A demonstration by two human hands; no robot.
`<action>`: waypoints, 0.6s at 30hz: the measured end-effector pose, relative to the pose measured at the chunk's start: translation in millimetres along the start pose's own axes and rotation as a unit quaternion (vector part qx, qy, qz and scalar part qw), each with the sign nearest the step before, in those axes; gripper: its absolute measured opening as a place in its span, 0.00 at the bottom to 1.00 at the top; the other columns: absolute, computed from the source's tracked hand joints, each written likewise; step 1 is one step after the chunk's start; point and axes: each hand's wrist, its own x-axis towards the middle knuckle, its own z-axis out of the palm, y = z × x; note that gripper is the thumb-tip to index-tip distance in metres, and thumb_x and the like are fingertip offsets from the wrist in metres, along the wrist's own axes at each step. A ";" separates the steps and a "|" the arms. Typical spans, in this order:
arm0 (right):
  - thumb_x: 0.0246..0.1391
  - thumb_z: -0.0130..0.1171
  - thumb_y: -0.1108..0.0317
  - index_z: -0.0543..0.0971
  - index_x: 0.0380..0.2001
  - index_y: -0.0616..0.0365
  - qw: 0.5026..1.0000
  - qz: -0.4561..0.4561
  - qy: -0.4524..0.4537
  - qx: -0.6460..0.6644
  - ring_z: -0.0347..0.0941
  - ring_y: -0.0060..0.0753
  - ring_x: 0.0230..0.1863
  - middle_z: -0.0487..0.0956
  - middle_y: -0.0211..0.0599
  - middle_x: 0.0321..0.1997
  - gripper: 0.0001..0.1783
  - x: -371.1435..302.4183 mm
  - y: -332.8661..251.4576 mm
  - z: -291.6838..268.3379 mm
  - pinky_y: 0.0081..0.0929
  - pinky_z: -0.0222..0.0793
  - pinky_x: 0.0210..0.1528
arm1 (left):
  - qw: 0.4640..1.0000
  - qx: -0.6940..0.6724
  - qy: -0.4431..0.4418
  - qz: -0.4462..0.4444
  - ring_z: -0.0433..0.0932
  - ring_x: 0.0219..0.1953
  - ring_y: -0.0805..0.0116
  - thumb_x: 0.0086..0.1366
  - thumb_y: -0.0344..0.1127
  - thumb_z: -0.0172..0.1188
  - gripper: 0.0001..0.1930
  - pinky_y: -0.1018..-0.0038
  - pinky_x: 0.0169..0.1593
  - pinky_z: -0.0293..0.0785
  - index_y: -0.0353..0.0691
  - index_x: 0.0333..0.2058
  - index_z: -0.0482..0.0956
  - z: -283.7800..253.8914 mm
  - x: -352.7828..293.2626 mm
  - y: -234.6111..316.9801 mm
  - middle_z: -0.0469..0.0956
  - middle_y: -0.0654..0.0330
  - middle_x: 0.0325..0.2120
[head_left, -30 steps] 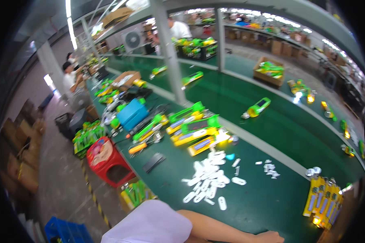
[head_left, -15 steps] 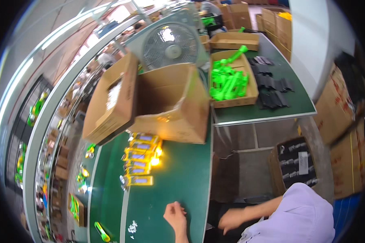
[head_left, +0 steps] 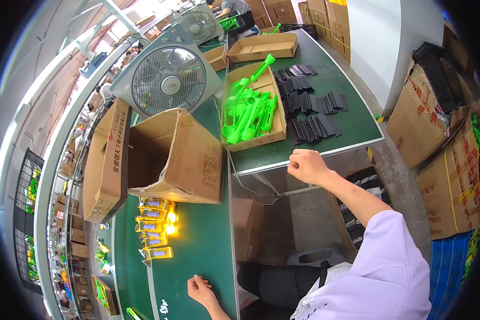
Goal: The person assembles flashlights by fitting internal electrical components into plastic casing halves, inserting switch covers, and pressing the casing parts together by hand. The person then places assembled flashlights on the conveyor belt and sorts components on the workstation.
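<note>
My right hand (head_left: 306, 166) is stretched out with its fingers curled, at the near edge of a green side table (head_left: 352, 125), holding nothing that I can see. Just beyond it lie stacks of flat black pieces (head_left: 312, 114) and a shallow cardboard tray (head_left: 276, 114) full of bright green plastic parts (head_left: 249, 111). My left hand (head_left: 201, 291) rests open and flat on the green worktop (head_left: 197, 250) at the lower edge. A row of yellow packaged items (head_left: 153, 228) lies ahead of it, some glinting under a light.
A large open cardboard box (head_left: 160, 157) lies on its side on the worktop. Behind it stands a grey fan (head_left: 168, 80). Cardboard boxes (head_left: 445, 144) are stacked on the floor at the right, with a blue crate (head_left: 453, 261) near them. More trays (head_left: 261, 47) sit farther back.
The view has swung from the long green line to the side table with the green parts. My right hand has reached up and forward to that table's edge; the left stays on the worktop.
</note>
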 end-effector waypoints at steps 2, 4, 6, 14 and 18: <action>0.41 0.58 0.65 0.75 0.13 0.58 0.999 -0.020 0.034 0.007 0.75 0.46 0.28 0.75 0.40 0.21 0.11 -2.9 4.0 9.2 0.42 0.70 0.30 | 0.998 0.047 0.012 0.029 0.64 0.14 0.80 0.70 0.34 0.54 0.14 0.81 0.18 0.60 0.33 0.25 0.71 5.1 -2.9 4.2 0.70 0.63 0.16; 0.40 0.58 0.64 0.75 0.12 0.58 1.000 -0.006 0.010 0.005 0.75 0.47 0.27 0.75 0.40 0.20 0.11 -14.7 9.3 13.2 0.42 0.70 0.30 | 0.993 0.102 0.017 0.062 0.66 0.15 0.77 0.69 0.34 0.55 0.13 0.78 0.19 0.61 0.33 0.25 0.71 7.0 -5.2 3.3 0.70 0.62 0.17; 0.38 0.58 0.62 0.75 0.09 0.58 1.000 0.007 0.013 -0.004 0.75 0.47 0.24 0.76 0.41 0.18 0.13 -29.2 18.3 21.4 0.43 0.70 0.28 | 0.983 0.158 0.020 0.096 0.67 0.16 0.74 0.68 0.33 0.56 0.13 0.75 0.21 0.63 0.33 0.25 0.71 9.7 -7.6 1.3 0.70 0.62 0.17; 0.36 0.58 0.61 0.76 0.10 0.59 0.978 0.194 0.077 0.016 0.75 0.52 0.24 0.75 0.43 0.15 0.13 -75.5 56.5 -22.0 0.45 0.72 0.30 | 0.900 0.379 -0.005 0.216 0.70 0.20 0.55 0.64 0.32 0.56 0.10 0.62 0.26 0.66 0.34 0.26 0.70 25.1 -14.3 9.9 0.71 0.52 0.18; 0.38 0.59 0.62 0.80 0.13 0.56 0.951 0.273 0.125 0.078 0.78 0.48 0.25 0.79 0.42 0.19 0.10 -78.8 78.5 -46.8 0.41 0.73 0.30 | 0.854 0.455 0.000 0.253 0.78 0.27 0.42 0.66 0.43 0.55 0.15 0.53 0.33 0.73 0.34 0.32 0.77 37.3 -36.2 53.9 0.78 0.44 0.26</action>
